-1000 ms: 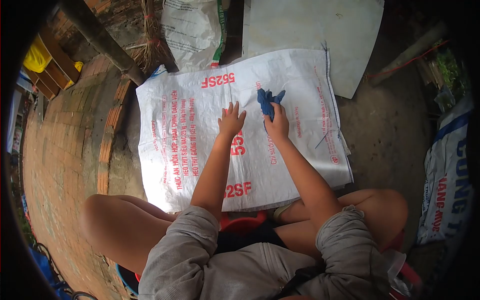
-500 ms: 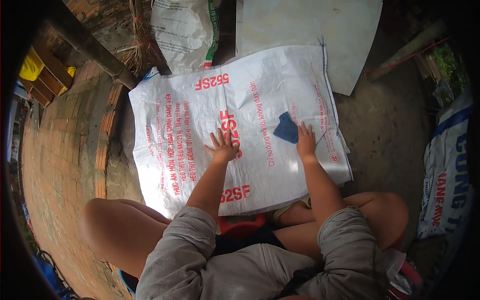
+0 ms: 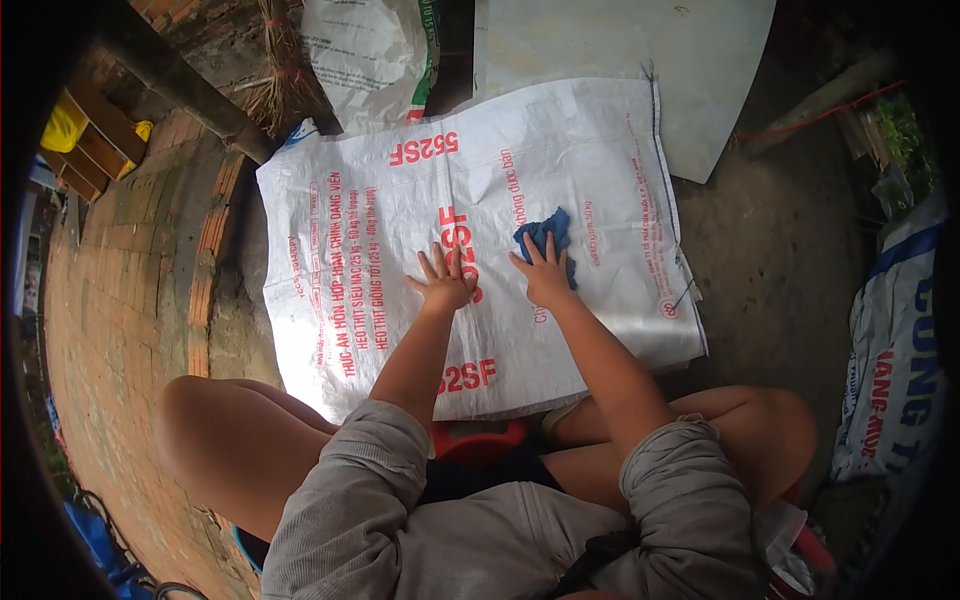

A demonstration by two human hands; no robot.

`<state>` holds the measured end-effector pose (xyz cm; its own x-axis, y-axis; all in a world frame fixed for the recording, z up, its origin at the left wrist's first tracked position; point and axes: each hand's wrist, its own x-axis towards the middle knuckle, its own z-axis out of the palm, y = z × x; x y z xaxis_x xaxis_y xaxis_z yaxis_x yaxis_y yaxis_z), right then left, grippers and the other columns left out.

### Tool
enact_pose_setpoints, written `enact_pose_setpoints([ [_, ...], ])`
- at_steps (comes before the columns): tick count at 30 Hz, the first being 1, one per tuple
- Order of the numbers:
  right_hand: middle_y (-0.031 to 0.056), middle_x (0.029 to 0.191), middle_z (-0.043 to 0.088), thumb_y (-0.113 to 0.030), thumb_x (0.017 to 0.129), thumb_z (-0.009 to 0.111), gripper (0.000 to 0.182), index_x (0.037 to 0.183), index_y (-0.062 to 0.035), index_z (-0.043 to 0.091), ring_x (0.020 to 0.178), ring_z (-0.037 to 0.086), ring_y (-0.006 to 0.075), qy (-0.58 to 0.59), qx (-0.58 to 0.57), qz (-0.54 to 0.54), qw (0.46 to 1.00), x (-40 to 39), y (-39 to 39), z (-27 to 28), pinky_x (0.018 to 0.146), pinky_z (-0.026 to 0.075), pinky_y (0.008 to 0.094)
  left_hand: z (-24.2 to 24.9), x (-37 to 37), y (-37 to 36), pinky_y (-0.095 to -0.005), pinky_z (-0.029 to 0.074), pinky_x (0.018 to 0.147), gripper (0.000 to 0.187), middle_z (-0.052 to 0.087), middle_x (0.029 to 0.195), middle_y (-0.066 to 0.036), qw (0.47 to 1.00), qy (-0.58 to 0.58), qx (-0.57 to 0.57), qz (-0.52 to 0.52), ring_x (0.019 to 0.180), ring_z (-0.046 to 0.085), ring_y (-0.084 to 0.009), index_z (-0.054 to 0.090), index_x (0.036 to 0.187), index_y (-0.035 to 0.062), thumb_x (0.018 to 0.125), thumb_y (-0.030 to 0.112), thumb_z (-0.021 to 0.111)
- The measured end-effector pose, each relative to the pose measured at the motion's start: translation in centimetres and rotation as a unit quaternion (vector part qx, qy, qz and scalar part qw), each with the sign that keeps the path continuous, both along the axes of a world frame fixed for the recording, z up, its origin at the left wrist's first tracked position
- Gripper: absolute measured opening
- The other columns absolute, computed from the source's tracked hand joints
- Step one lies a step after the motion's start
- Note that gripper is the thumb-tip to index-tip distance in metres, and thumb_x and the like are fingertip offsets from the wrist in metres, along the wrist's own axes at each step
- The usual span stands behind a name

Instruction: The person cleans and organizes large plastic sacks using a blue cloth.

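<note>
A white woven feed sack (image 3: 420, 180) with red print lies flat in front of my crossed legs. Spread-fingered, my left hand (image 3: 445, 285) presses on the sack near its middle, beside the large red lettering, and holds nothing. My right hand (image 3: 545, 278) rests with fingers apart on a crumpled dark blue cloth (image 3: 553, 228), which lies on the right half of the sack. Part of the cloth is hidden under that hand.
Behind the sack are another printed bag (image 3: 365, 60), a straw broom (image 3: 290, 90), a wooden pole (image 3: 190, 85) and a pale flat board (image 3: 620, 50). A blue-and-white sack (image 3: 890, 350) stands at right. Brick paving (image 3: 120, 350) covers the left side.
My right hand has moved left onto the blue cloth, which has shifted slightly left and up and become more crumpled. My left hand stays in nearly the same place.
</note>
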<state>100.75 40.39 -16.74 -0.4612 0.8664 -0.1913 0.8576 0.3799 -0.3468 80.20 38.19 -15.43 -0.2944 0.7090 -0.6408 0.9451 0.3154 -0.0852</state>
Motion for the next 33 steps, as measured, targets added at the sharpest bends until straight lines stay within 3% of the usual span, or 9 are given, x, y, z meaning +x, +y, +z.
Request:
enact_pose_setpoints([
  [5,0.0011,0.155,0.031,0.004,0.074,0.06,0.065,0.133,-0.022,0.058,0.144,0.025,0.0319,0.055,0.045,0.021,0.997,3.9,1.7,-2.7,0.113,0.028,0.0514,-0.2,-0.2,0.0,-0.0748,0.002,0.105,0.076,-0.017,0.16,-0.007,1.0,-0.006,-0.012,0.002,0.145,-0.02,-0.0375,-0.007,0.154,0.0303,0.096,0.057,0.034],
  [14,0.0191,0.147,0.04,-0.013,0.085,0.052,0.047,0.131,-0.0052,0.055,0.13,0.042,0.0424,-0.117,-0.114,-0.406,0.899,18.2,4.4,-5.1,0.102,0.045,0.0429,-0.8,-0.6,-0.1,-0.0753,0.001,0.104,0.08,-0.018,0.16,-0.01,0.999,-0.034,-0.002,0.003,0.144,-0.022,-0.0382,-0.006,0.154,0.0291,0.094,0.058,0.038],
  [19,0.0277,0.112,0.064,-0.02,0.082,0.053,0.044,0.118,0.0039,0.062,0.11,0.06,0.0395,0.192,0.039,-0.575,0.794,18.0,6.9,-2.2,0.098,0.046,0.0394,3.4,1.9,4.1,-0.0742,0.0,0.105,0.089,-0.017,0.159,-0.015,0.996,-0.012,-0.09,0.006,0.146,-0.009,-0.0438,-0.004,0.155,0.0276,0.09,0.058,0.05],
  [21,0.0123,0.081,0.067,-0.009,0.082,0.046,0.032,0.103,0.0013,0.068,0.061,0.062,0.0199,0.49,-0.151,-0.495,0.702,15.1,9.6,2.9,0.058,0.051,0.0302,3.9,4.0,7.1,-0.0672,0.014,0.108,0.094,-0.006,0.16,-0.017,0.909,-0.39,0.127,0.072,0.144,0.006,-0.0474,-0.001,0.155,0.0243,0.088,0.056,0.056],
  [23,0.0035,0.07,0.059,-0.003,0.075,0.041,0.038,0.104,-0.0006,0.067,0.05,0.053,0.013,0.653,-0.172,-0.375,0.636,9.3,10.2,12.0,0.047,0.044,0.026,10.0,8.0,8.5,-0.0567,0.03,0.106,0.089,0.015,0.156,-0.02,0.703,-0.653,0.17,0.227,0.141,0.022,-0.0444,0.01,0.154,0.0185,0.089,0.055,0.059],
  [26,0.0207,0.125,0.055,-0.009,0.082,0.047,0.063,0.144,-0.0039,0.039,0.12,0.054,0.0305,0.479,-0.111,-0.21,0.845,4.8,9.3,20.2,0.093,0.047,0.0359,15.6,15.0,11.3,-0.039,0.049,0.095,0.067,0.053,0.13,-0.016,0.434,-0.843,0.101,0.302,0.124,0.051,-0.0289,0.033,0.144,0.0158,0.092,0.048,0.06],
  [28,0.0156,0.155,0.028,-0.021,0.092,0.05,0.066,0.152,-0.0076,0.024,0.143,0.026,0.0282,0.404,-0.129,-0.2,0.883,6.7,7.7,27.4,0.113,0.025,0.0367,22.6,17.0,10.4,-0.0391,0.055,0.081,0.047,0.06,0.114,-0.011,0.443,-0.84,0.209,0.234,0.096,0.064,-0.0211,0.044,0.132,0.0105,0.093,0.03,0.062],
  [31,0.0212,0.153,0.029,-0.033,0.096,0.051,0.066,0.15,-0.0021,0.026,0.143,0.027,0.031,0.476,-0.158,-0.203,0.841,12.1,2.1,39.4,0.114,0.024,0.0399,24.0,17.1,11.7,-0.0316,0.053,0.072,0.034,0.065,0.099,-0.007,0.531,-0.814,0.186,0.147,0.082,0.065,-0.018,0.054,0.124,0.0072,0.093,0.02,0.061],
  [33,0.0201,0.156,0.02,-0.047,0.099,0.041,0.072,0.15,0.0003,0.023,0.146,0.018,0.0314,0.701,-0.229,-0.076,0.671,17.0,-2.9,45.9,0.117,0.018,0.0496,22.4,17.5,13.6,-0.0284,0.053,0.068,0.032,0.067,0.097,-0.008,0.635,-0.724,0.262,0.06,0.08,0.065,-0.0174,0.057,0.122,0.0075,0.091,0.015,0.062],
])
